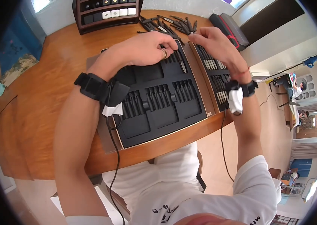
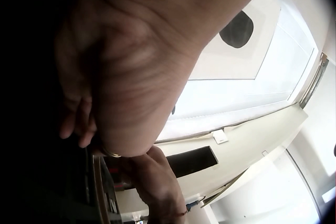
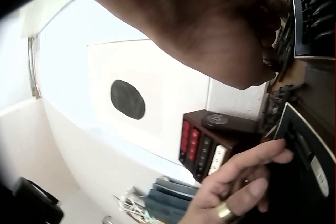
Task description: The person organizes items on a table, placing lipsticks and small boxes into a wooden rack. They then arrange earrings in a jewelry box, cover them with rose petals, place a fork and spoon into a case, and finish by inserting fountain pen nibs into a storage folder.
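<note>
In the head view my left hand [image 1: 145, 48] is over the upper part of a black slotted tray [image 1: 136, 138], its fingertips at a row of slim dark pieces; one piece with a pale label [image 1: 183, 67] lies beside them. The right wrist view shows this ringed hand [image 3: 236, 187] with loosely bent fingers and nothing visibly gripped. My right hand [image 1: 218, 45] pinches the end of a dark slim piece [image 1: 191, 33] between thumb and fingers, beside a heap of similar pieces [image 1: 179, 24]. Its fingertips are in shadow in the right wrist view.
A second tray [image 1: 224, 107] with rows of dark and pale-ended pieces lies under my right wrist. A dark wooden rack [image 1: 108, 28] with white and black blocks stands at the back, and a dark case with a red band [image 1: 229, 30] at the back right. Cables hang from both wrists.
</note>
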`<state>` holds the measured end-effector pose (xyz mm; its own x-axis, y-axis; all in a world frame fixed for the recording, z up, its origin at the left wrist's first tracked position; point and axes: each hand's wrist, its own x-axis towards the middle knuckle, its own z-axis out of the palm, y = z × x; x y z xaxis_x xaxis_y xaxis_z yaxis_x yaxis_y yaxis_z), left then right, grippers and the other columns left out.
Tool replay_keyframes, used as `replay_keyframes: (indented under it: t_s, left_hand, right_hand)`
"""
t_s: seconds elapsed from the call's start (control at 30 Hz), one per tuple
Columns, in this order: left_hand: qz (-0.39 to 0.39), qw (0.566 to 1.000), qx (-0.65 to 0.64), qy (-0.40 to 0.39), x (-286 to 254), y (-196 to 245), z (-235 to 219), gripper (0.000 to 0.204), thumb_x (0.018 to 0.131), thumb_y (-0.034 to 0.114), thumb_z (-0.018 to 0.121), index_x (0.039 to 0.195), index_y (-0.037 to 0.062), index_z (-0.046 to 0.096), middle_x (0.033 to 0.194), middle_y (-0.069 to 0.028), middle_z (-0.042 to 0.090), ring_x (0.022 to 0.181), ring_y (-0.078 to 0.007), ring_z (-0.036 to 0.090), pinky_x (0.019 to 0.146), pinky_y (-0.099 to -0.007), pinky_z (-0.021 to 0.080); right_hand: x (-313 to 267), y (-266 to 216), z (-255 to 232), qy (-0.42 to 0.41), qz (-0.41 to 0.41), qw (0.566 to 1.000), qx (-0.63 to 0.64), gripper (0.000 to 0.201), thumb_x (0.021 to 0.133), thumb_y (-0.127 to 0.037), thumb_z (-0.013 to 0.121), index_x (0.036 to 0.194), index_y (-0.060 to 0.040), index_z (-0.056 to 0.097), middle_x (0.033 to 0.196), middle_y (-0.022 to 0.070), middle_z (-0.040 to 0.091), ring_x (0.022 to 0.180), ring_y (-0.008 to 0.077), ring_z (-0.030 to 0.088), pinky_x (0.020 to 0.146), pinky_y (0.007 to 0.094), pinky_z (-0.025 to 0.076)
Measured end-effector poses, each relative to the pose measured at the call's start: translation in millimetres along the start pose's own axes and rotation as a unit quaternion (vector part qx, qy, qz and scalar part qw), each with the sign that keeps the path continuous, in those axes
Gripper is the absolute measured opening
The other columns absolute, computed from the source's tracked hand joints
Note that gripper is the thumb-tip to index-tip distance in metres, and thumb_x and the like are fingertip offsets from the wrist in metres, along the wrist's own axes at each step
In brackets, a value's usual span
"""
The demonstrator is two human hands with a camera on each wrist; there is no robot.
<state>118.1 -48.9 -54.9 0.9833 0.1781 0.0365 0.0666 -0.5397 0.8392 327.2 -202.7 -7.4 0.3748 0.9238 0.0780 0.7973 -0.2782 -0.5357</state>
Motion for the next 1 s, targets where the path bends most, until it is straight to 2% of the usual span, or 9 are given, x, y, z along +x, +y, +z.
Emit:
replay_keyframes:
  t_s: [0.03, 0.13, 0.27, 0.3, 0.33, 0.4, 0.5, 0.63, 1.0]
  left_hand:
    - [-0.003, 1.0, 0.0, -0.003, 1.4, -4.1, 1.3, 0.027, 0.106, 0.007, 0.057, 0.132, 0.0029, 0.065, 0.121, -0.0073, 0.072, 0.096, -0.0146, 0.063, 0.085, -0.0309, 0.054]
    - [-0.005, 0.996, -0.091, 0.025, 4.5, -16.5, 2.6, 0.015, 0.105, 0.005, 0.057, 0.12, 0.0041, 0.058, 0.112, -0.0057, 0.07, 0.091, -0.012, 0.06, 0.08, -0.03, 0.054]
    - [-0.028, 0.998, -0.051, 0.036, 4.1, -7.9, 3.1, 0.012, 0.102, 0.001, 0.054, 0.112, 0.0064, 0.052, 0.096, -0.0003, 0.061, 0.087, -0.0112, 0.058, 0.077, -0.0295, 0.053]
    - [-0.028, 0.999, -0.037, 0.029, 3.8, -4.8, 2.5, 0.013, 0.102, 0.001, 0.054, 0.114, 0.0062, 0.053, 0.097, -0.0005, 0.061, 0.088, -0.0112, 0.058, 0.077, -0.0294, 0.053]
    - [-0.027, 0.999, -0.023, 0.021, 3.4, -3.1, 2.4, 0.015, 0.102, 0.0, 0.054, 0.116, 0.0061, 0.054, 0.099, -0.0007, 0.061, 0.089, -0.0111, 0.058, 0.078, -0.0293, 0.052]
    - [-0.024, 0.999, -0.032, 0.017, 2.9, -3.9, 3.6, 0.019, 0.101, 0.0, 0.055, 0.119, 0.0061, 0.055, 0.099, -0.0009, 0.061, 0.09, -0.0109, 0.058, 0.079, -0.0292, 0.052]
    - [-0.013, 0.999, -0.031, 0.018, 1.5, -3.2, 5.6, 0.028, 0.101, 0.0, 0.057, 0.129, 0.0064, 0.056, 0.101, -0.0009, 0.061, 0.093, -0.0105, 0.058, 0.081, -0.0286, 0.051]
    - [-0.012, 1.0, 0.014, 0.014, 1.3, -1.9, 7.5, 0.038, 0.102, 0.002, 0.061, 0.139, 0.0064, 0.056, 0.1, 0.0, 0.06, 0.091, -0.0099, 0.057, 0.08, -0.0274, 0.047]
    - [0.01, 0.996, 0.08, 0.035, 1.1, -0.8, 12.5, 0.035, 0.101, 0.006, 0.066, 0.136, 0.0033, 0.069, 0.091, 0.0015, 0.058, 0.081, -0.0107, 0.053, 0.071, -0.0274, 0.045]
  right_hand:
    - [-10.7, -4.2, 3.5, -0.026, 0.008, 0.999, 0.044, 0.039, 0.1, -0.033, 0.068, 0.092, 0.004, 0.073, 0.067, -0.0004, 0.052, 0.064, 0.0103, 0.048, 0.059, 0.0326, 0.041]
    - [-33.4, -6.6, 10.2, -0.053, -0.02, 0.998, 0.035, 0.039, 0.1, -0.033, 0.068, 0.087, 0.0036, 0.071, 0.067, -0.0001, 0.051, 0.065, 0.0099, 0.048, 0.059, 0.032, 0.04]
    - [-49.1, -15.7, 17.9, -0.058, -0.026, 0.997, 0.039, 0.04, 0.097, -0.032, 0.069, 0.082, 0.0051, 0.065, 0.066, 0.0073, 0.057, 0.064, 0.0155, 0.054, 0.06, 0.0352, 0.045]
    - [-48.2, -14.5, 21.3, -0.06, -0.025, 0.998, 0.026, 0.04, 0.096, -0.031, 0.069, 0.081, 0.0059, 0.064, 0.067, 0.0142, 0.06, 0.063, 0.0246, 0.06, 0.063, 0.0392, 0.049]
    - [-47.7, -13.2, 24.6, -0.058, -0.024, 0.998, 0.032, 0.04, 0.096, -0.031, 0.069, 0.081, 0.0059, 0.064, 0.067, 0.0142, 0.06, 0.063, 0.0246, 0.06, 0.063, 0.0392, 0.049]
    - [-47.9, -11.1, 30.5, -0.039, -0.036, 0.999, -0.012, 0.04, 0.096, -0.031, 0.067, 0.081, 0.0058, 0.065, 0.069, 0.0201, 0.063, 0.066, 0.035, 0.065, 0.067, 0.0438, 0.052]
    - [-45.9, -8.5, 33.9, -0.03, -0.031, 0.999, -0.02, 0.04, 0.096, -0.031, 0.066, 0.08, 0.006, 0.065, 0.07, 0.0235, 0.064, 0.07, 0.042, 0.066, 0.07, 0.0475, 0.054]
    - [-46.2, -8.9, 36.3, -0.047, -0.028, 0.998, -0.021, 0.042, 0.097, -0.032, 0.066, 0.08, 0.0064, 0.068, 0.072, 0.0245, 0.066, 0.074, 0.0433, 0.068, 0.072, 0.0486, 0.055]
    - [-46.5, -10.1, 37.5, -0.039, -0.039, 0.996, -0.072, 0.042, 0.1, -0.032, 0.066, 0.082, 0.0059, 0.072, 0.078, 0.0276, 0.069, 0.081, 0.0473, 0.071, 0.076, 0.0518, 0.057]
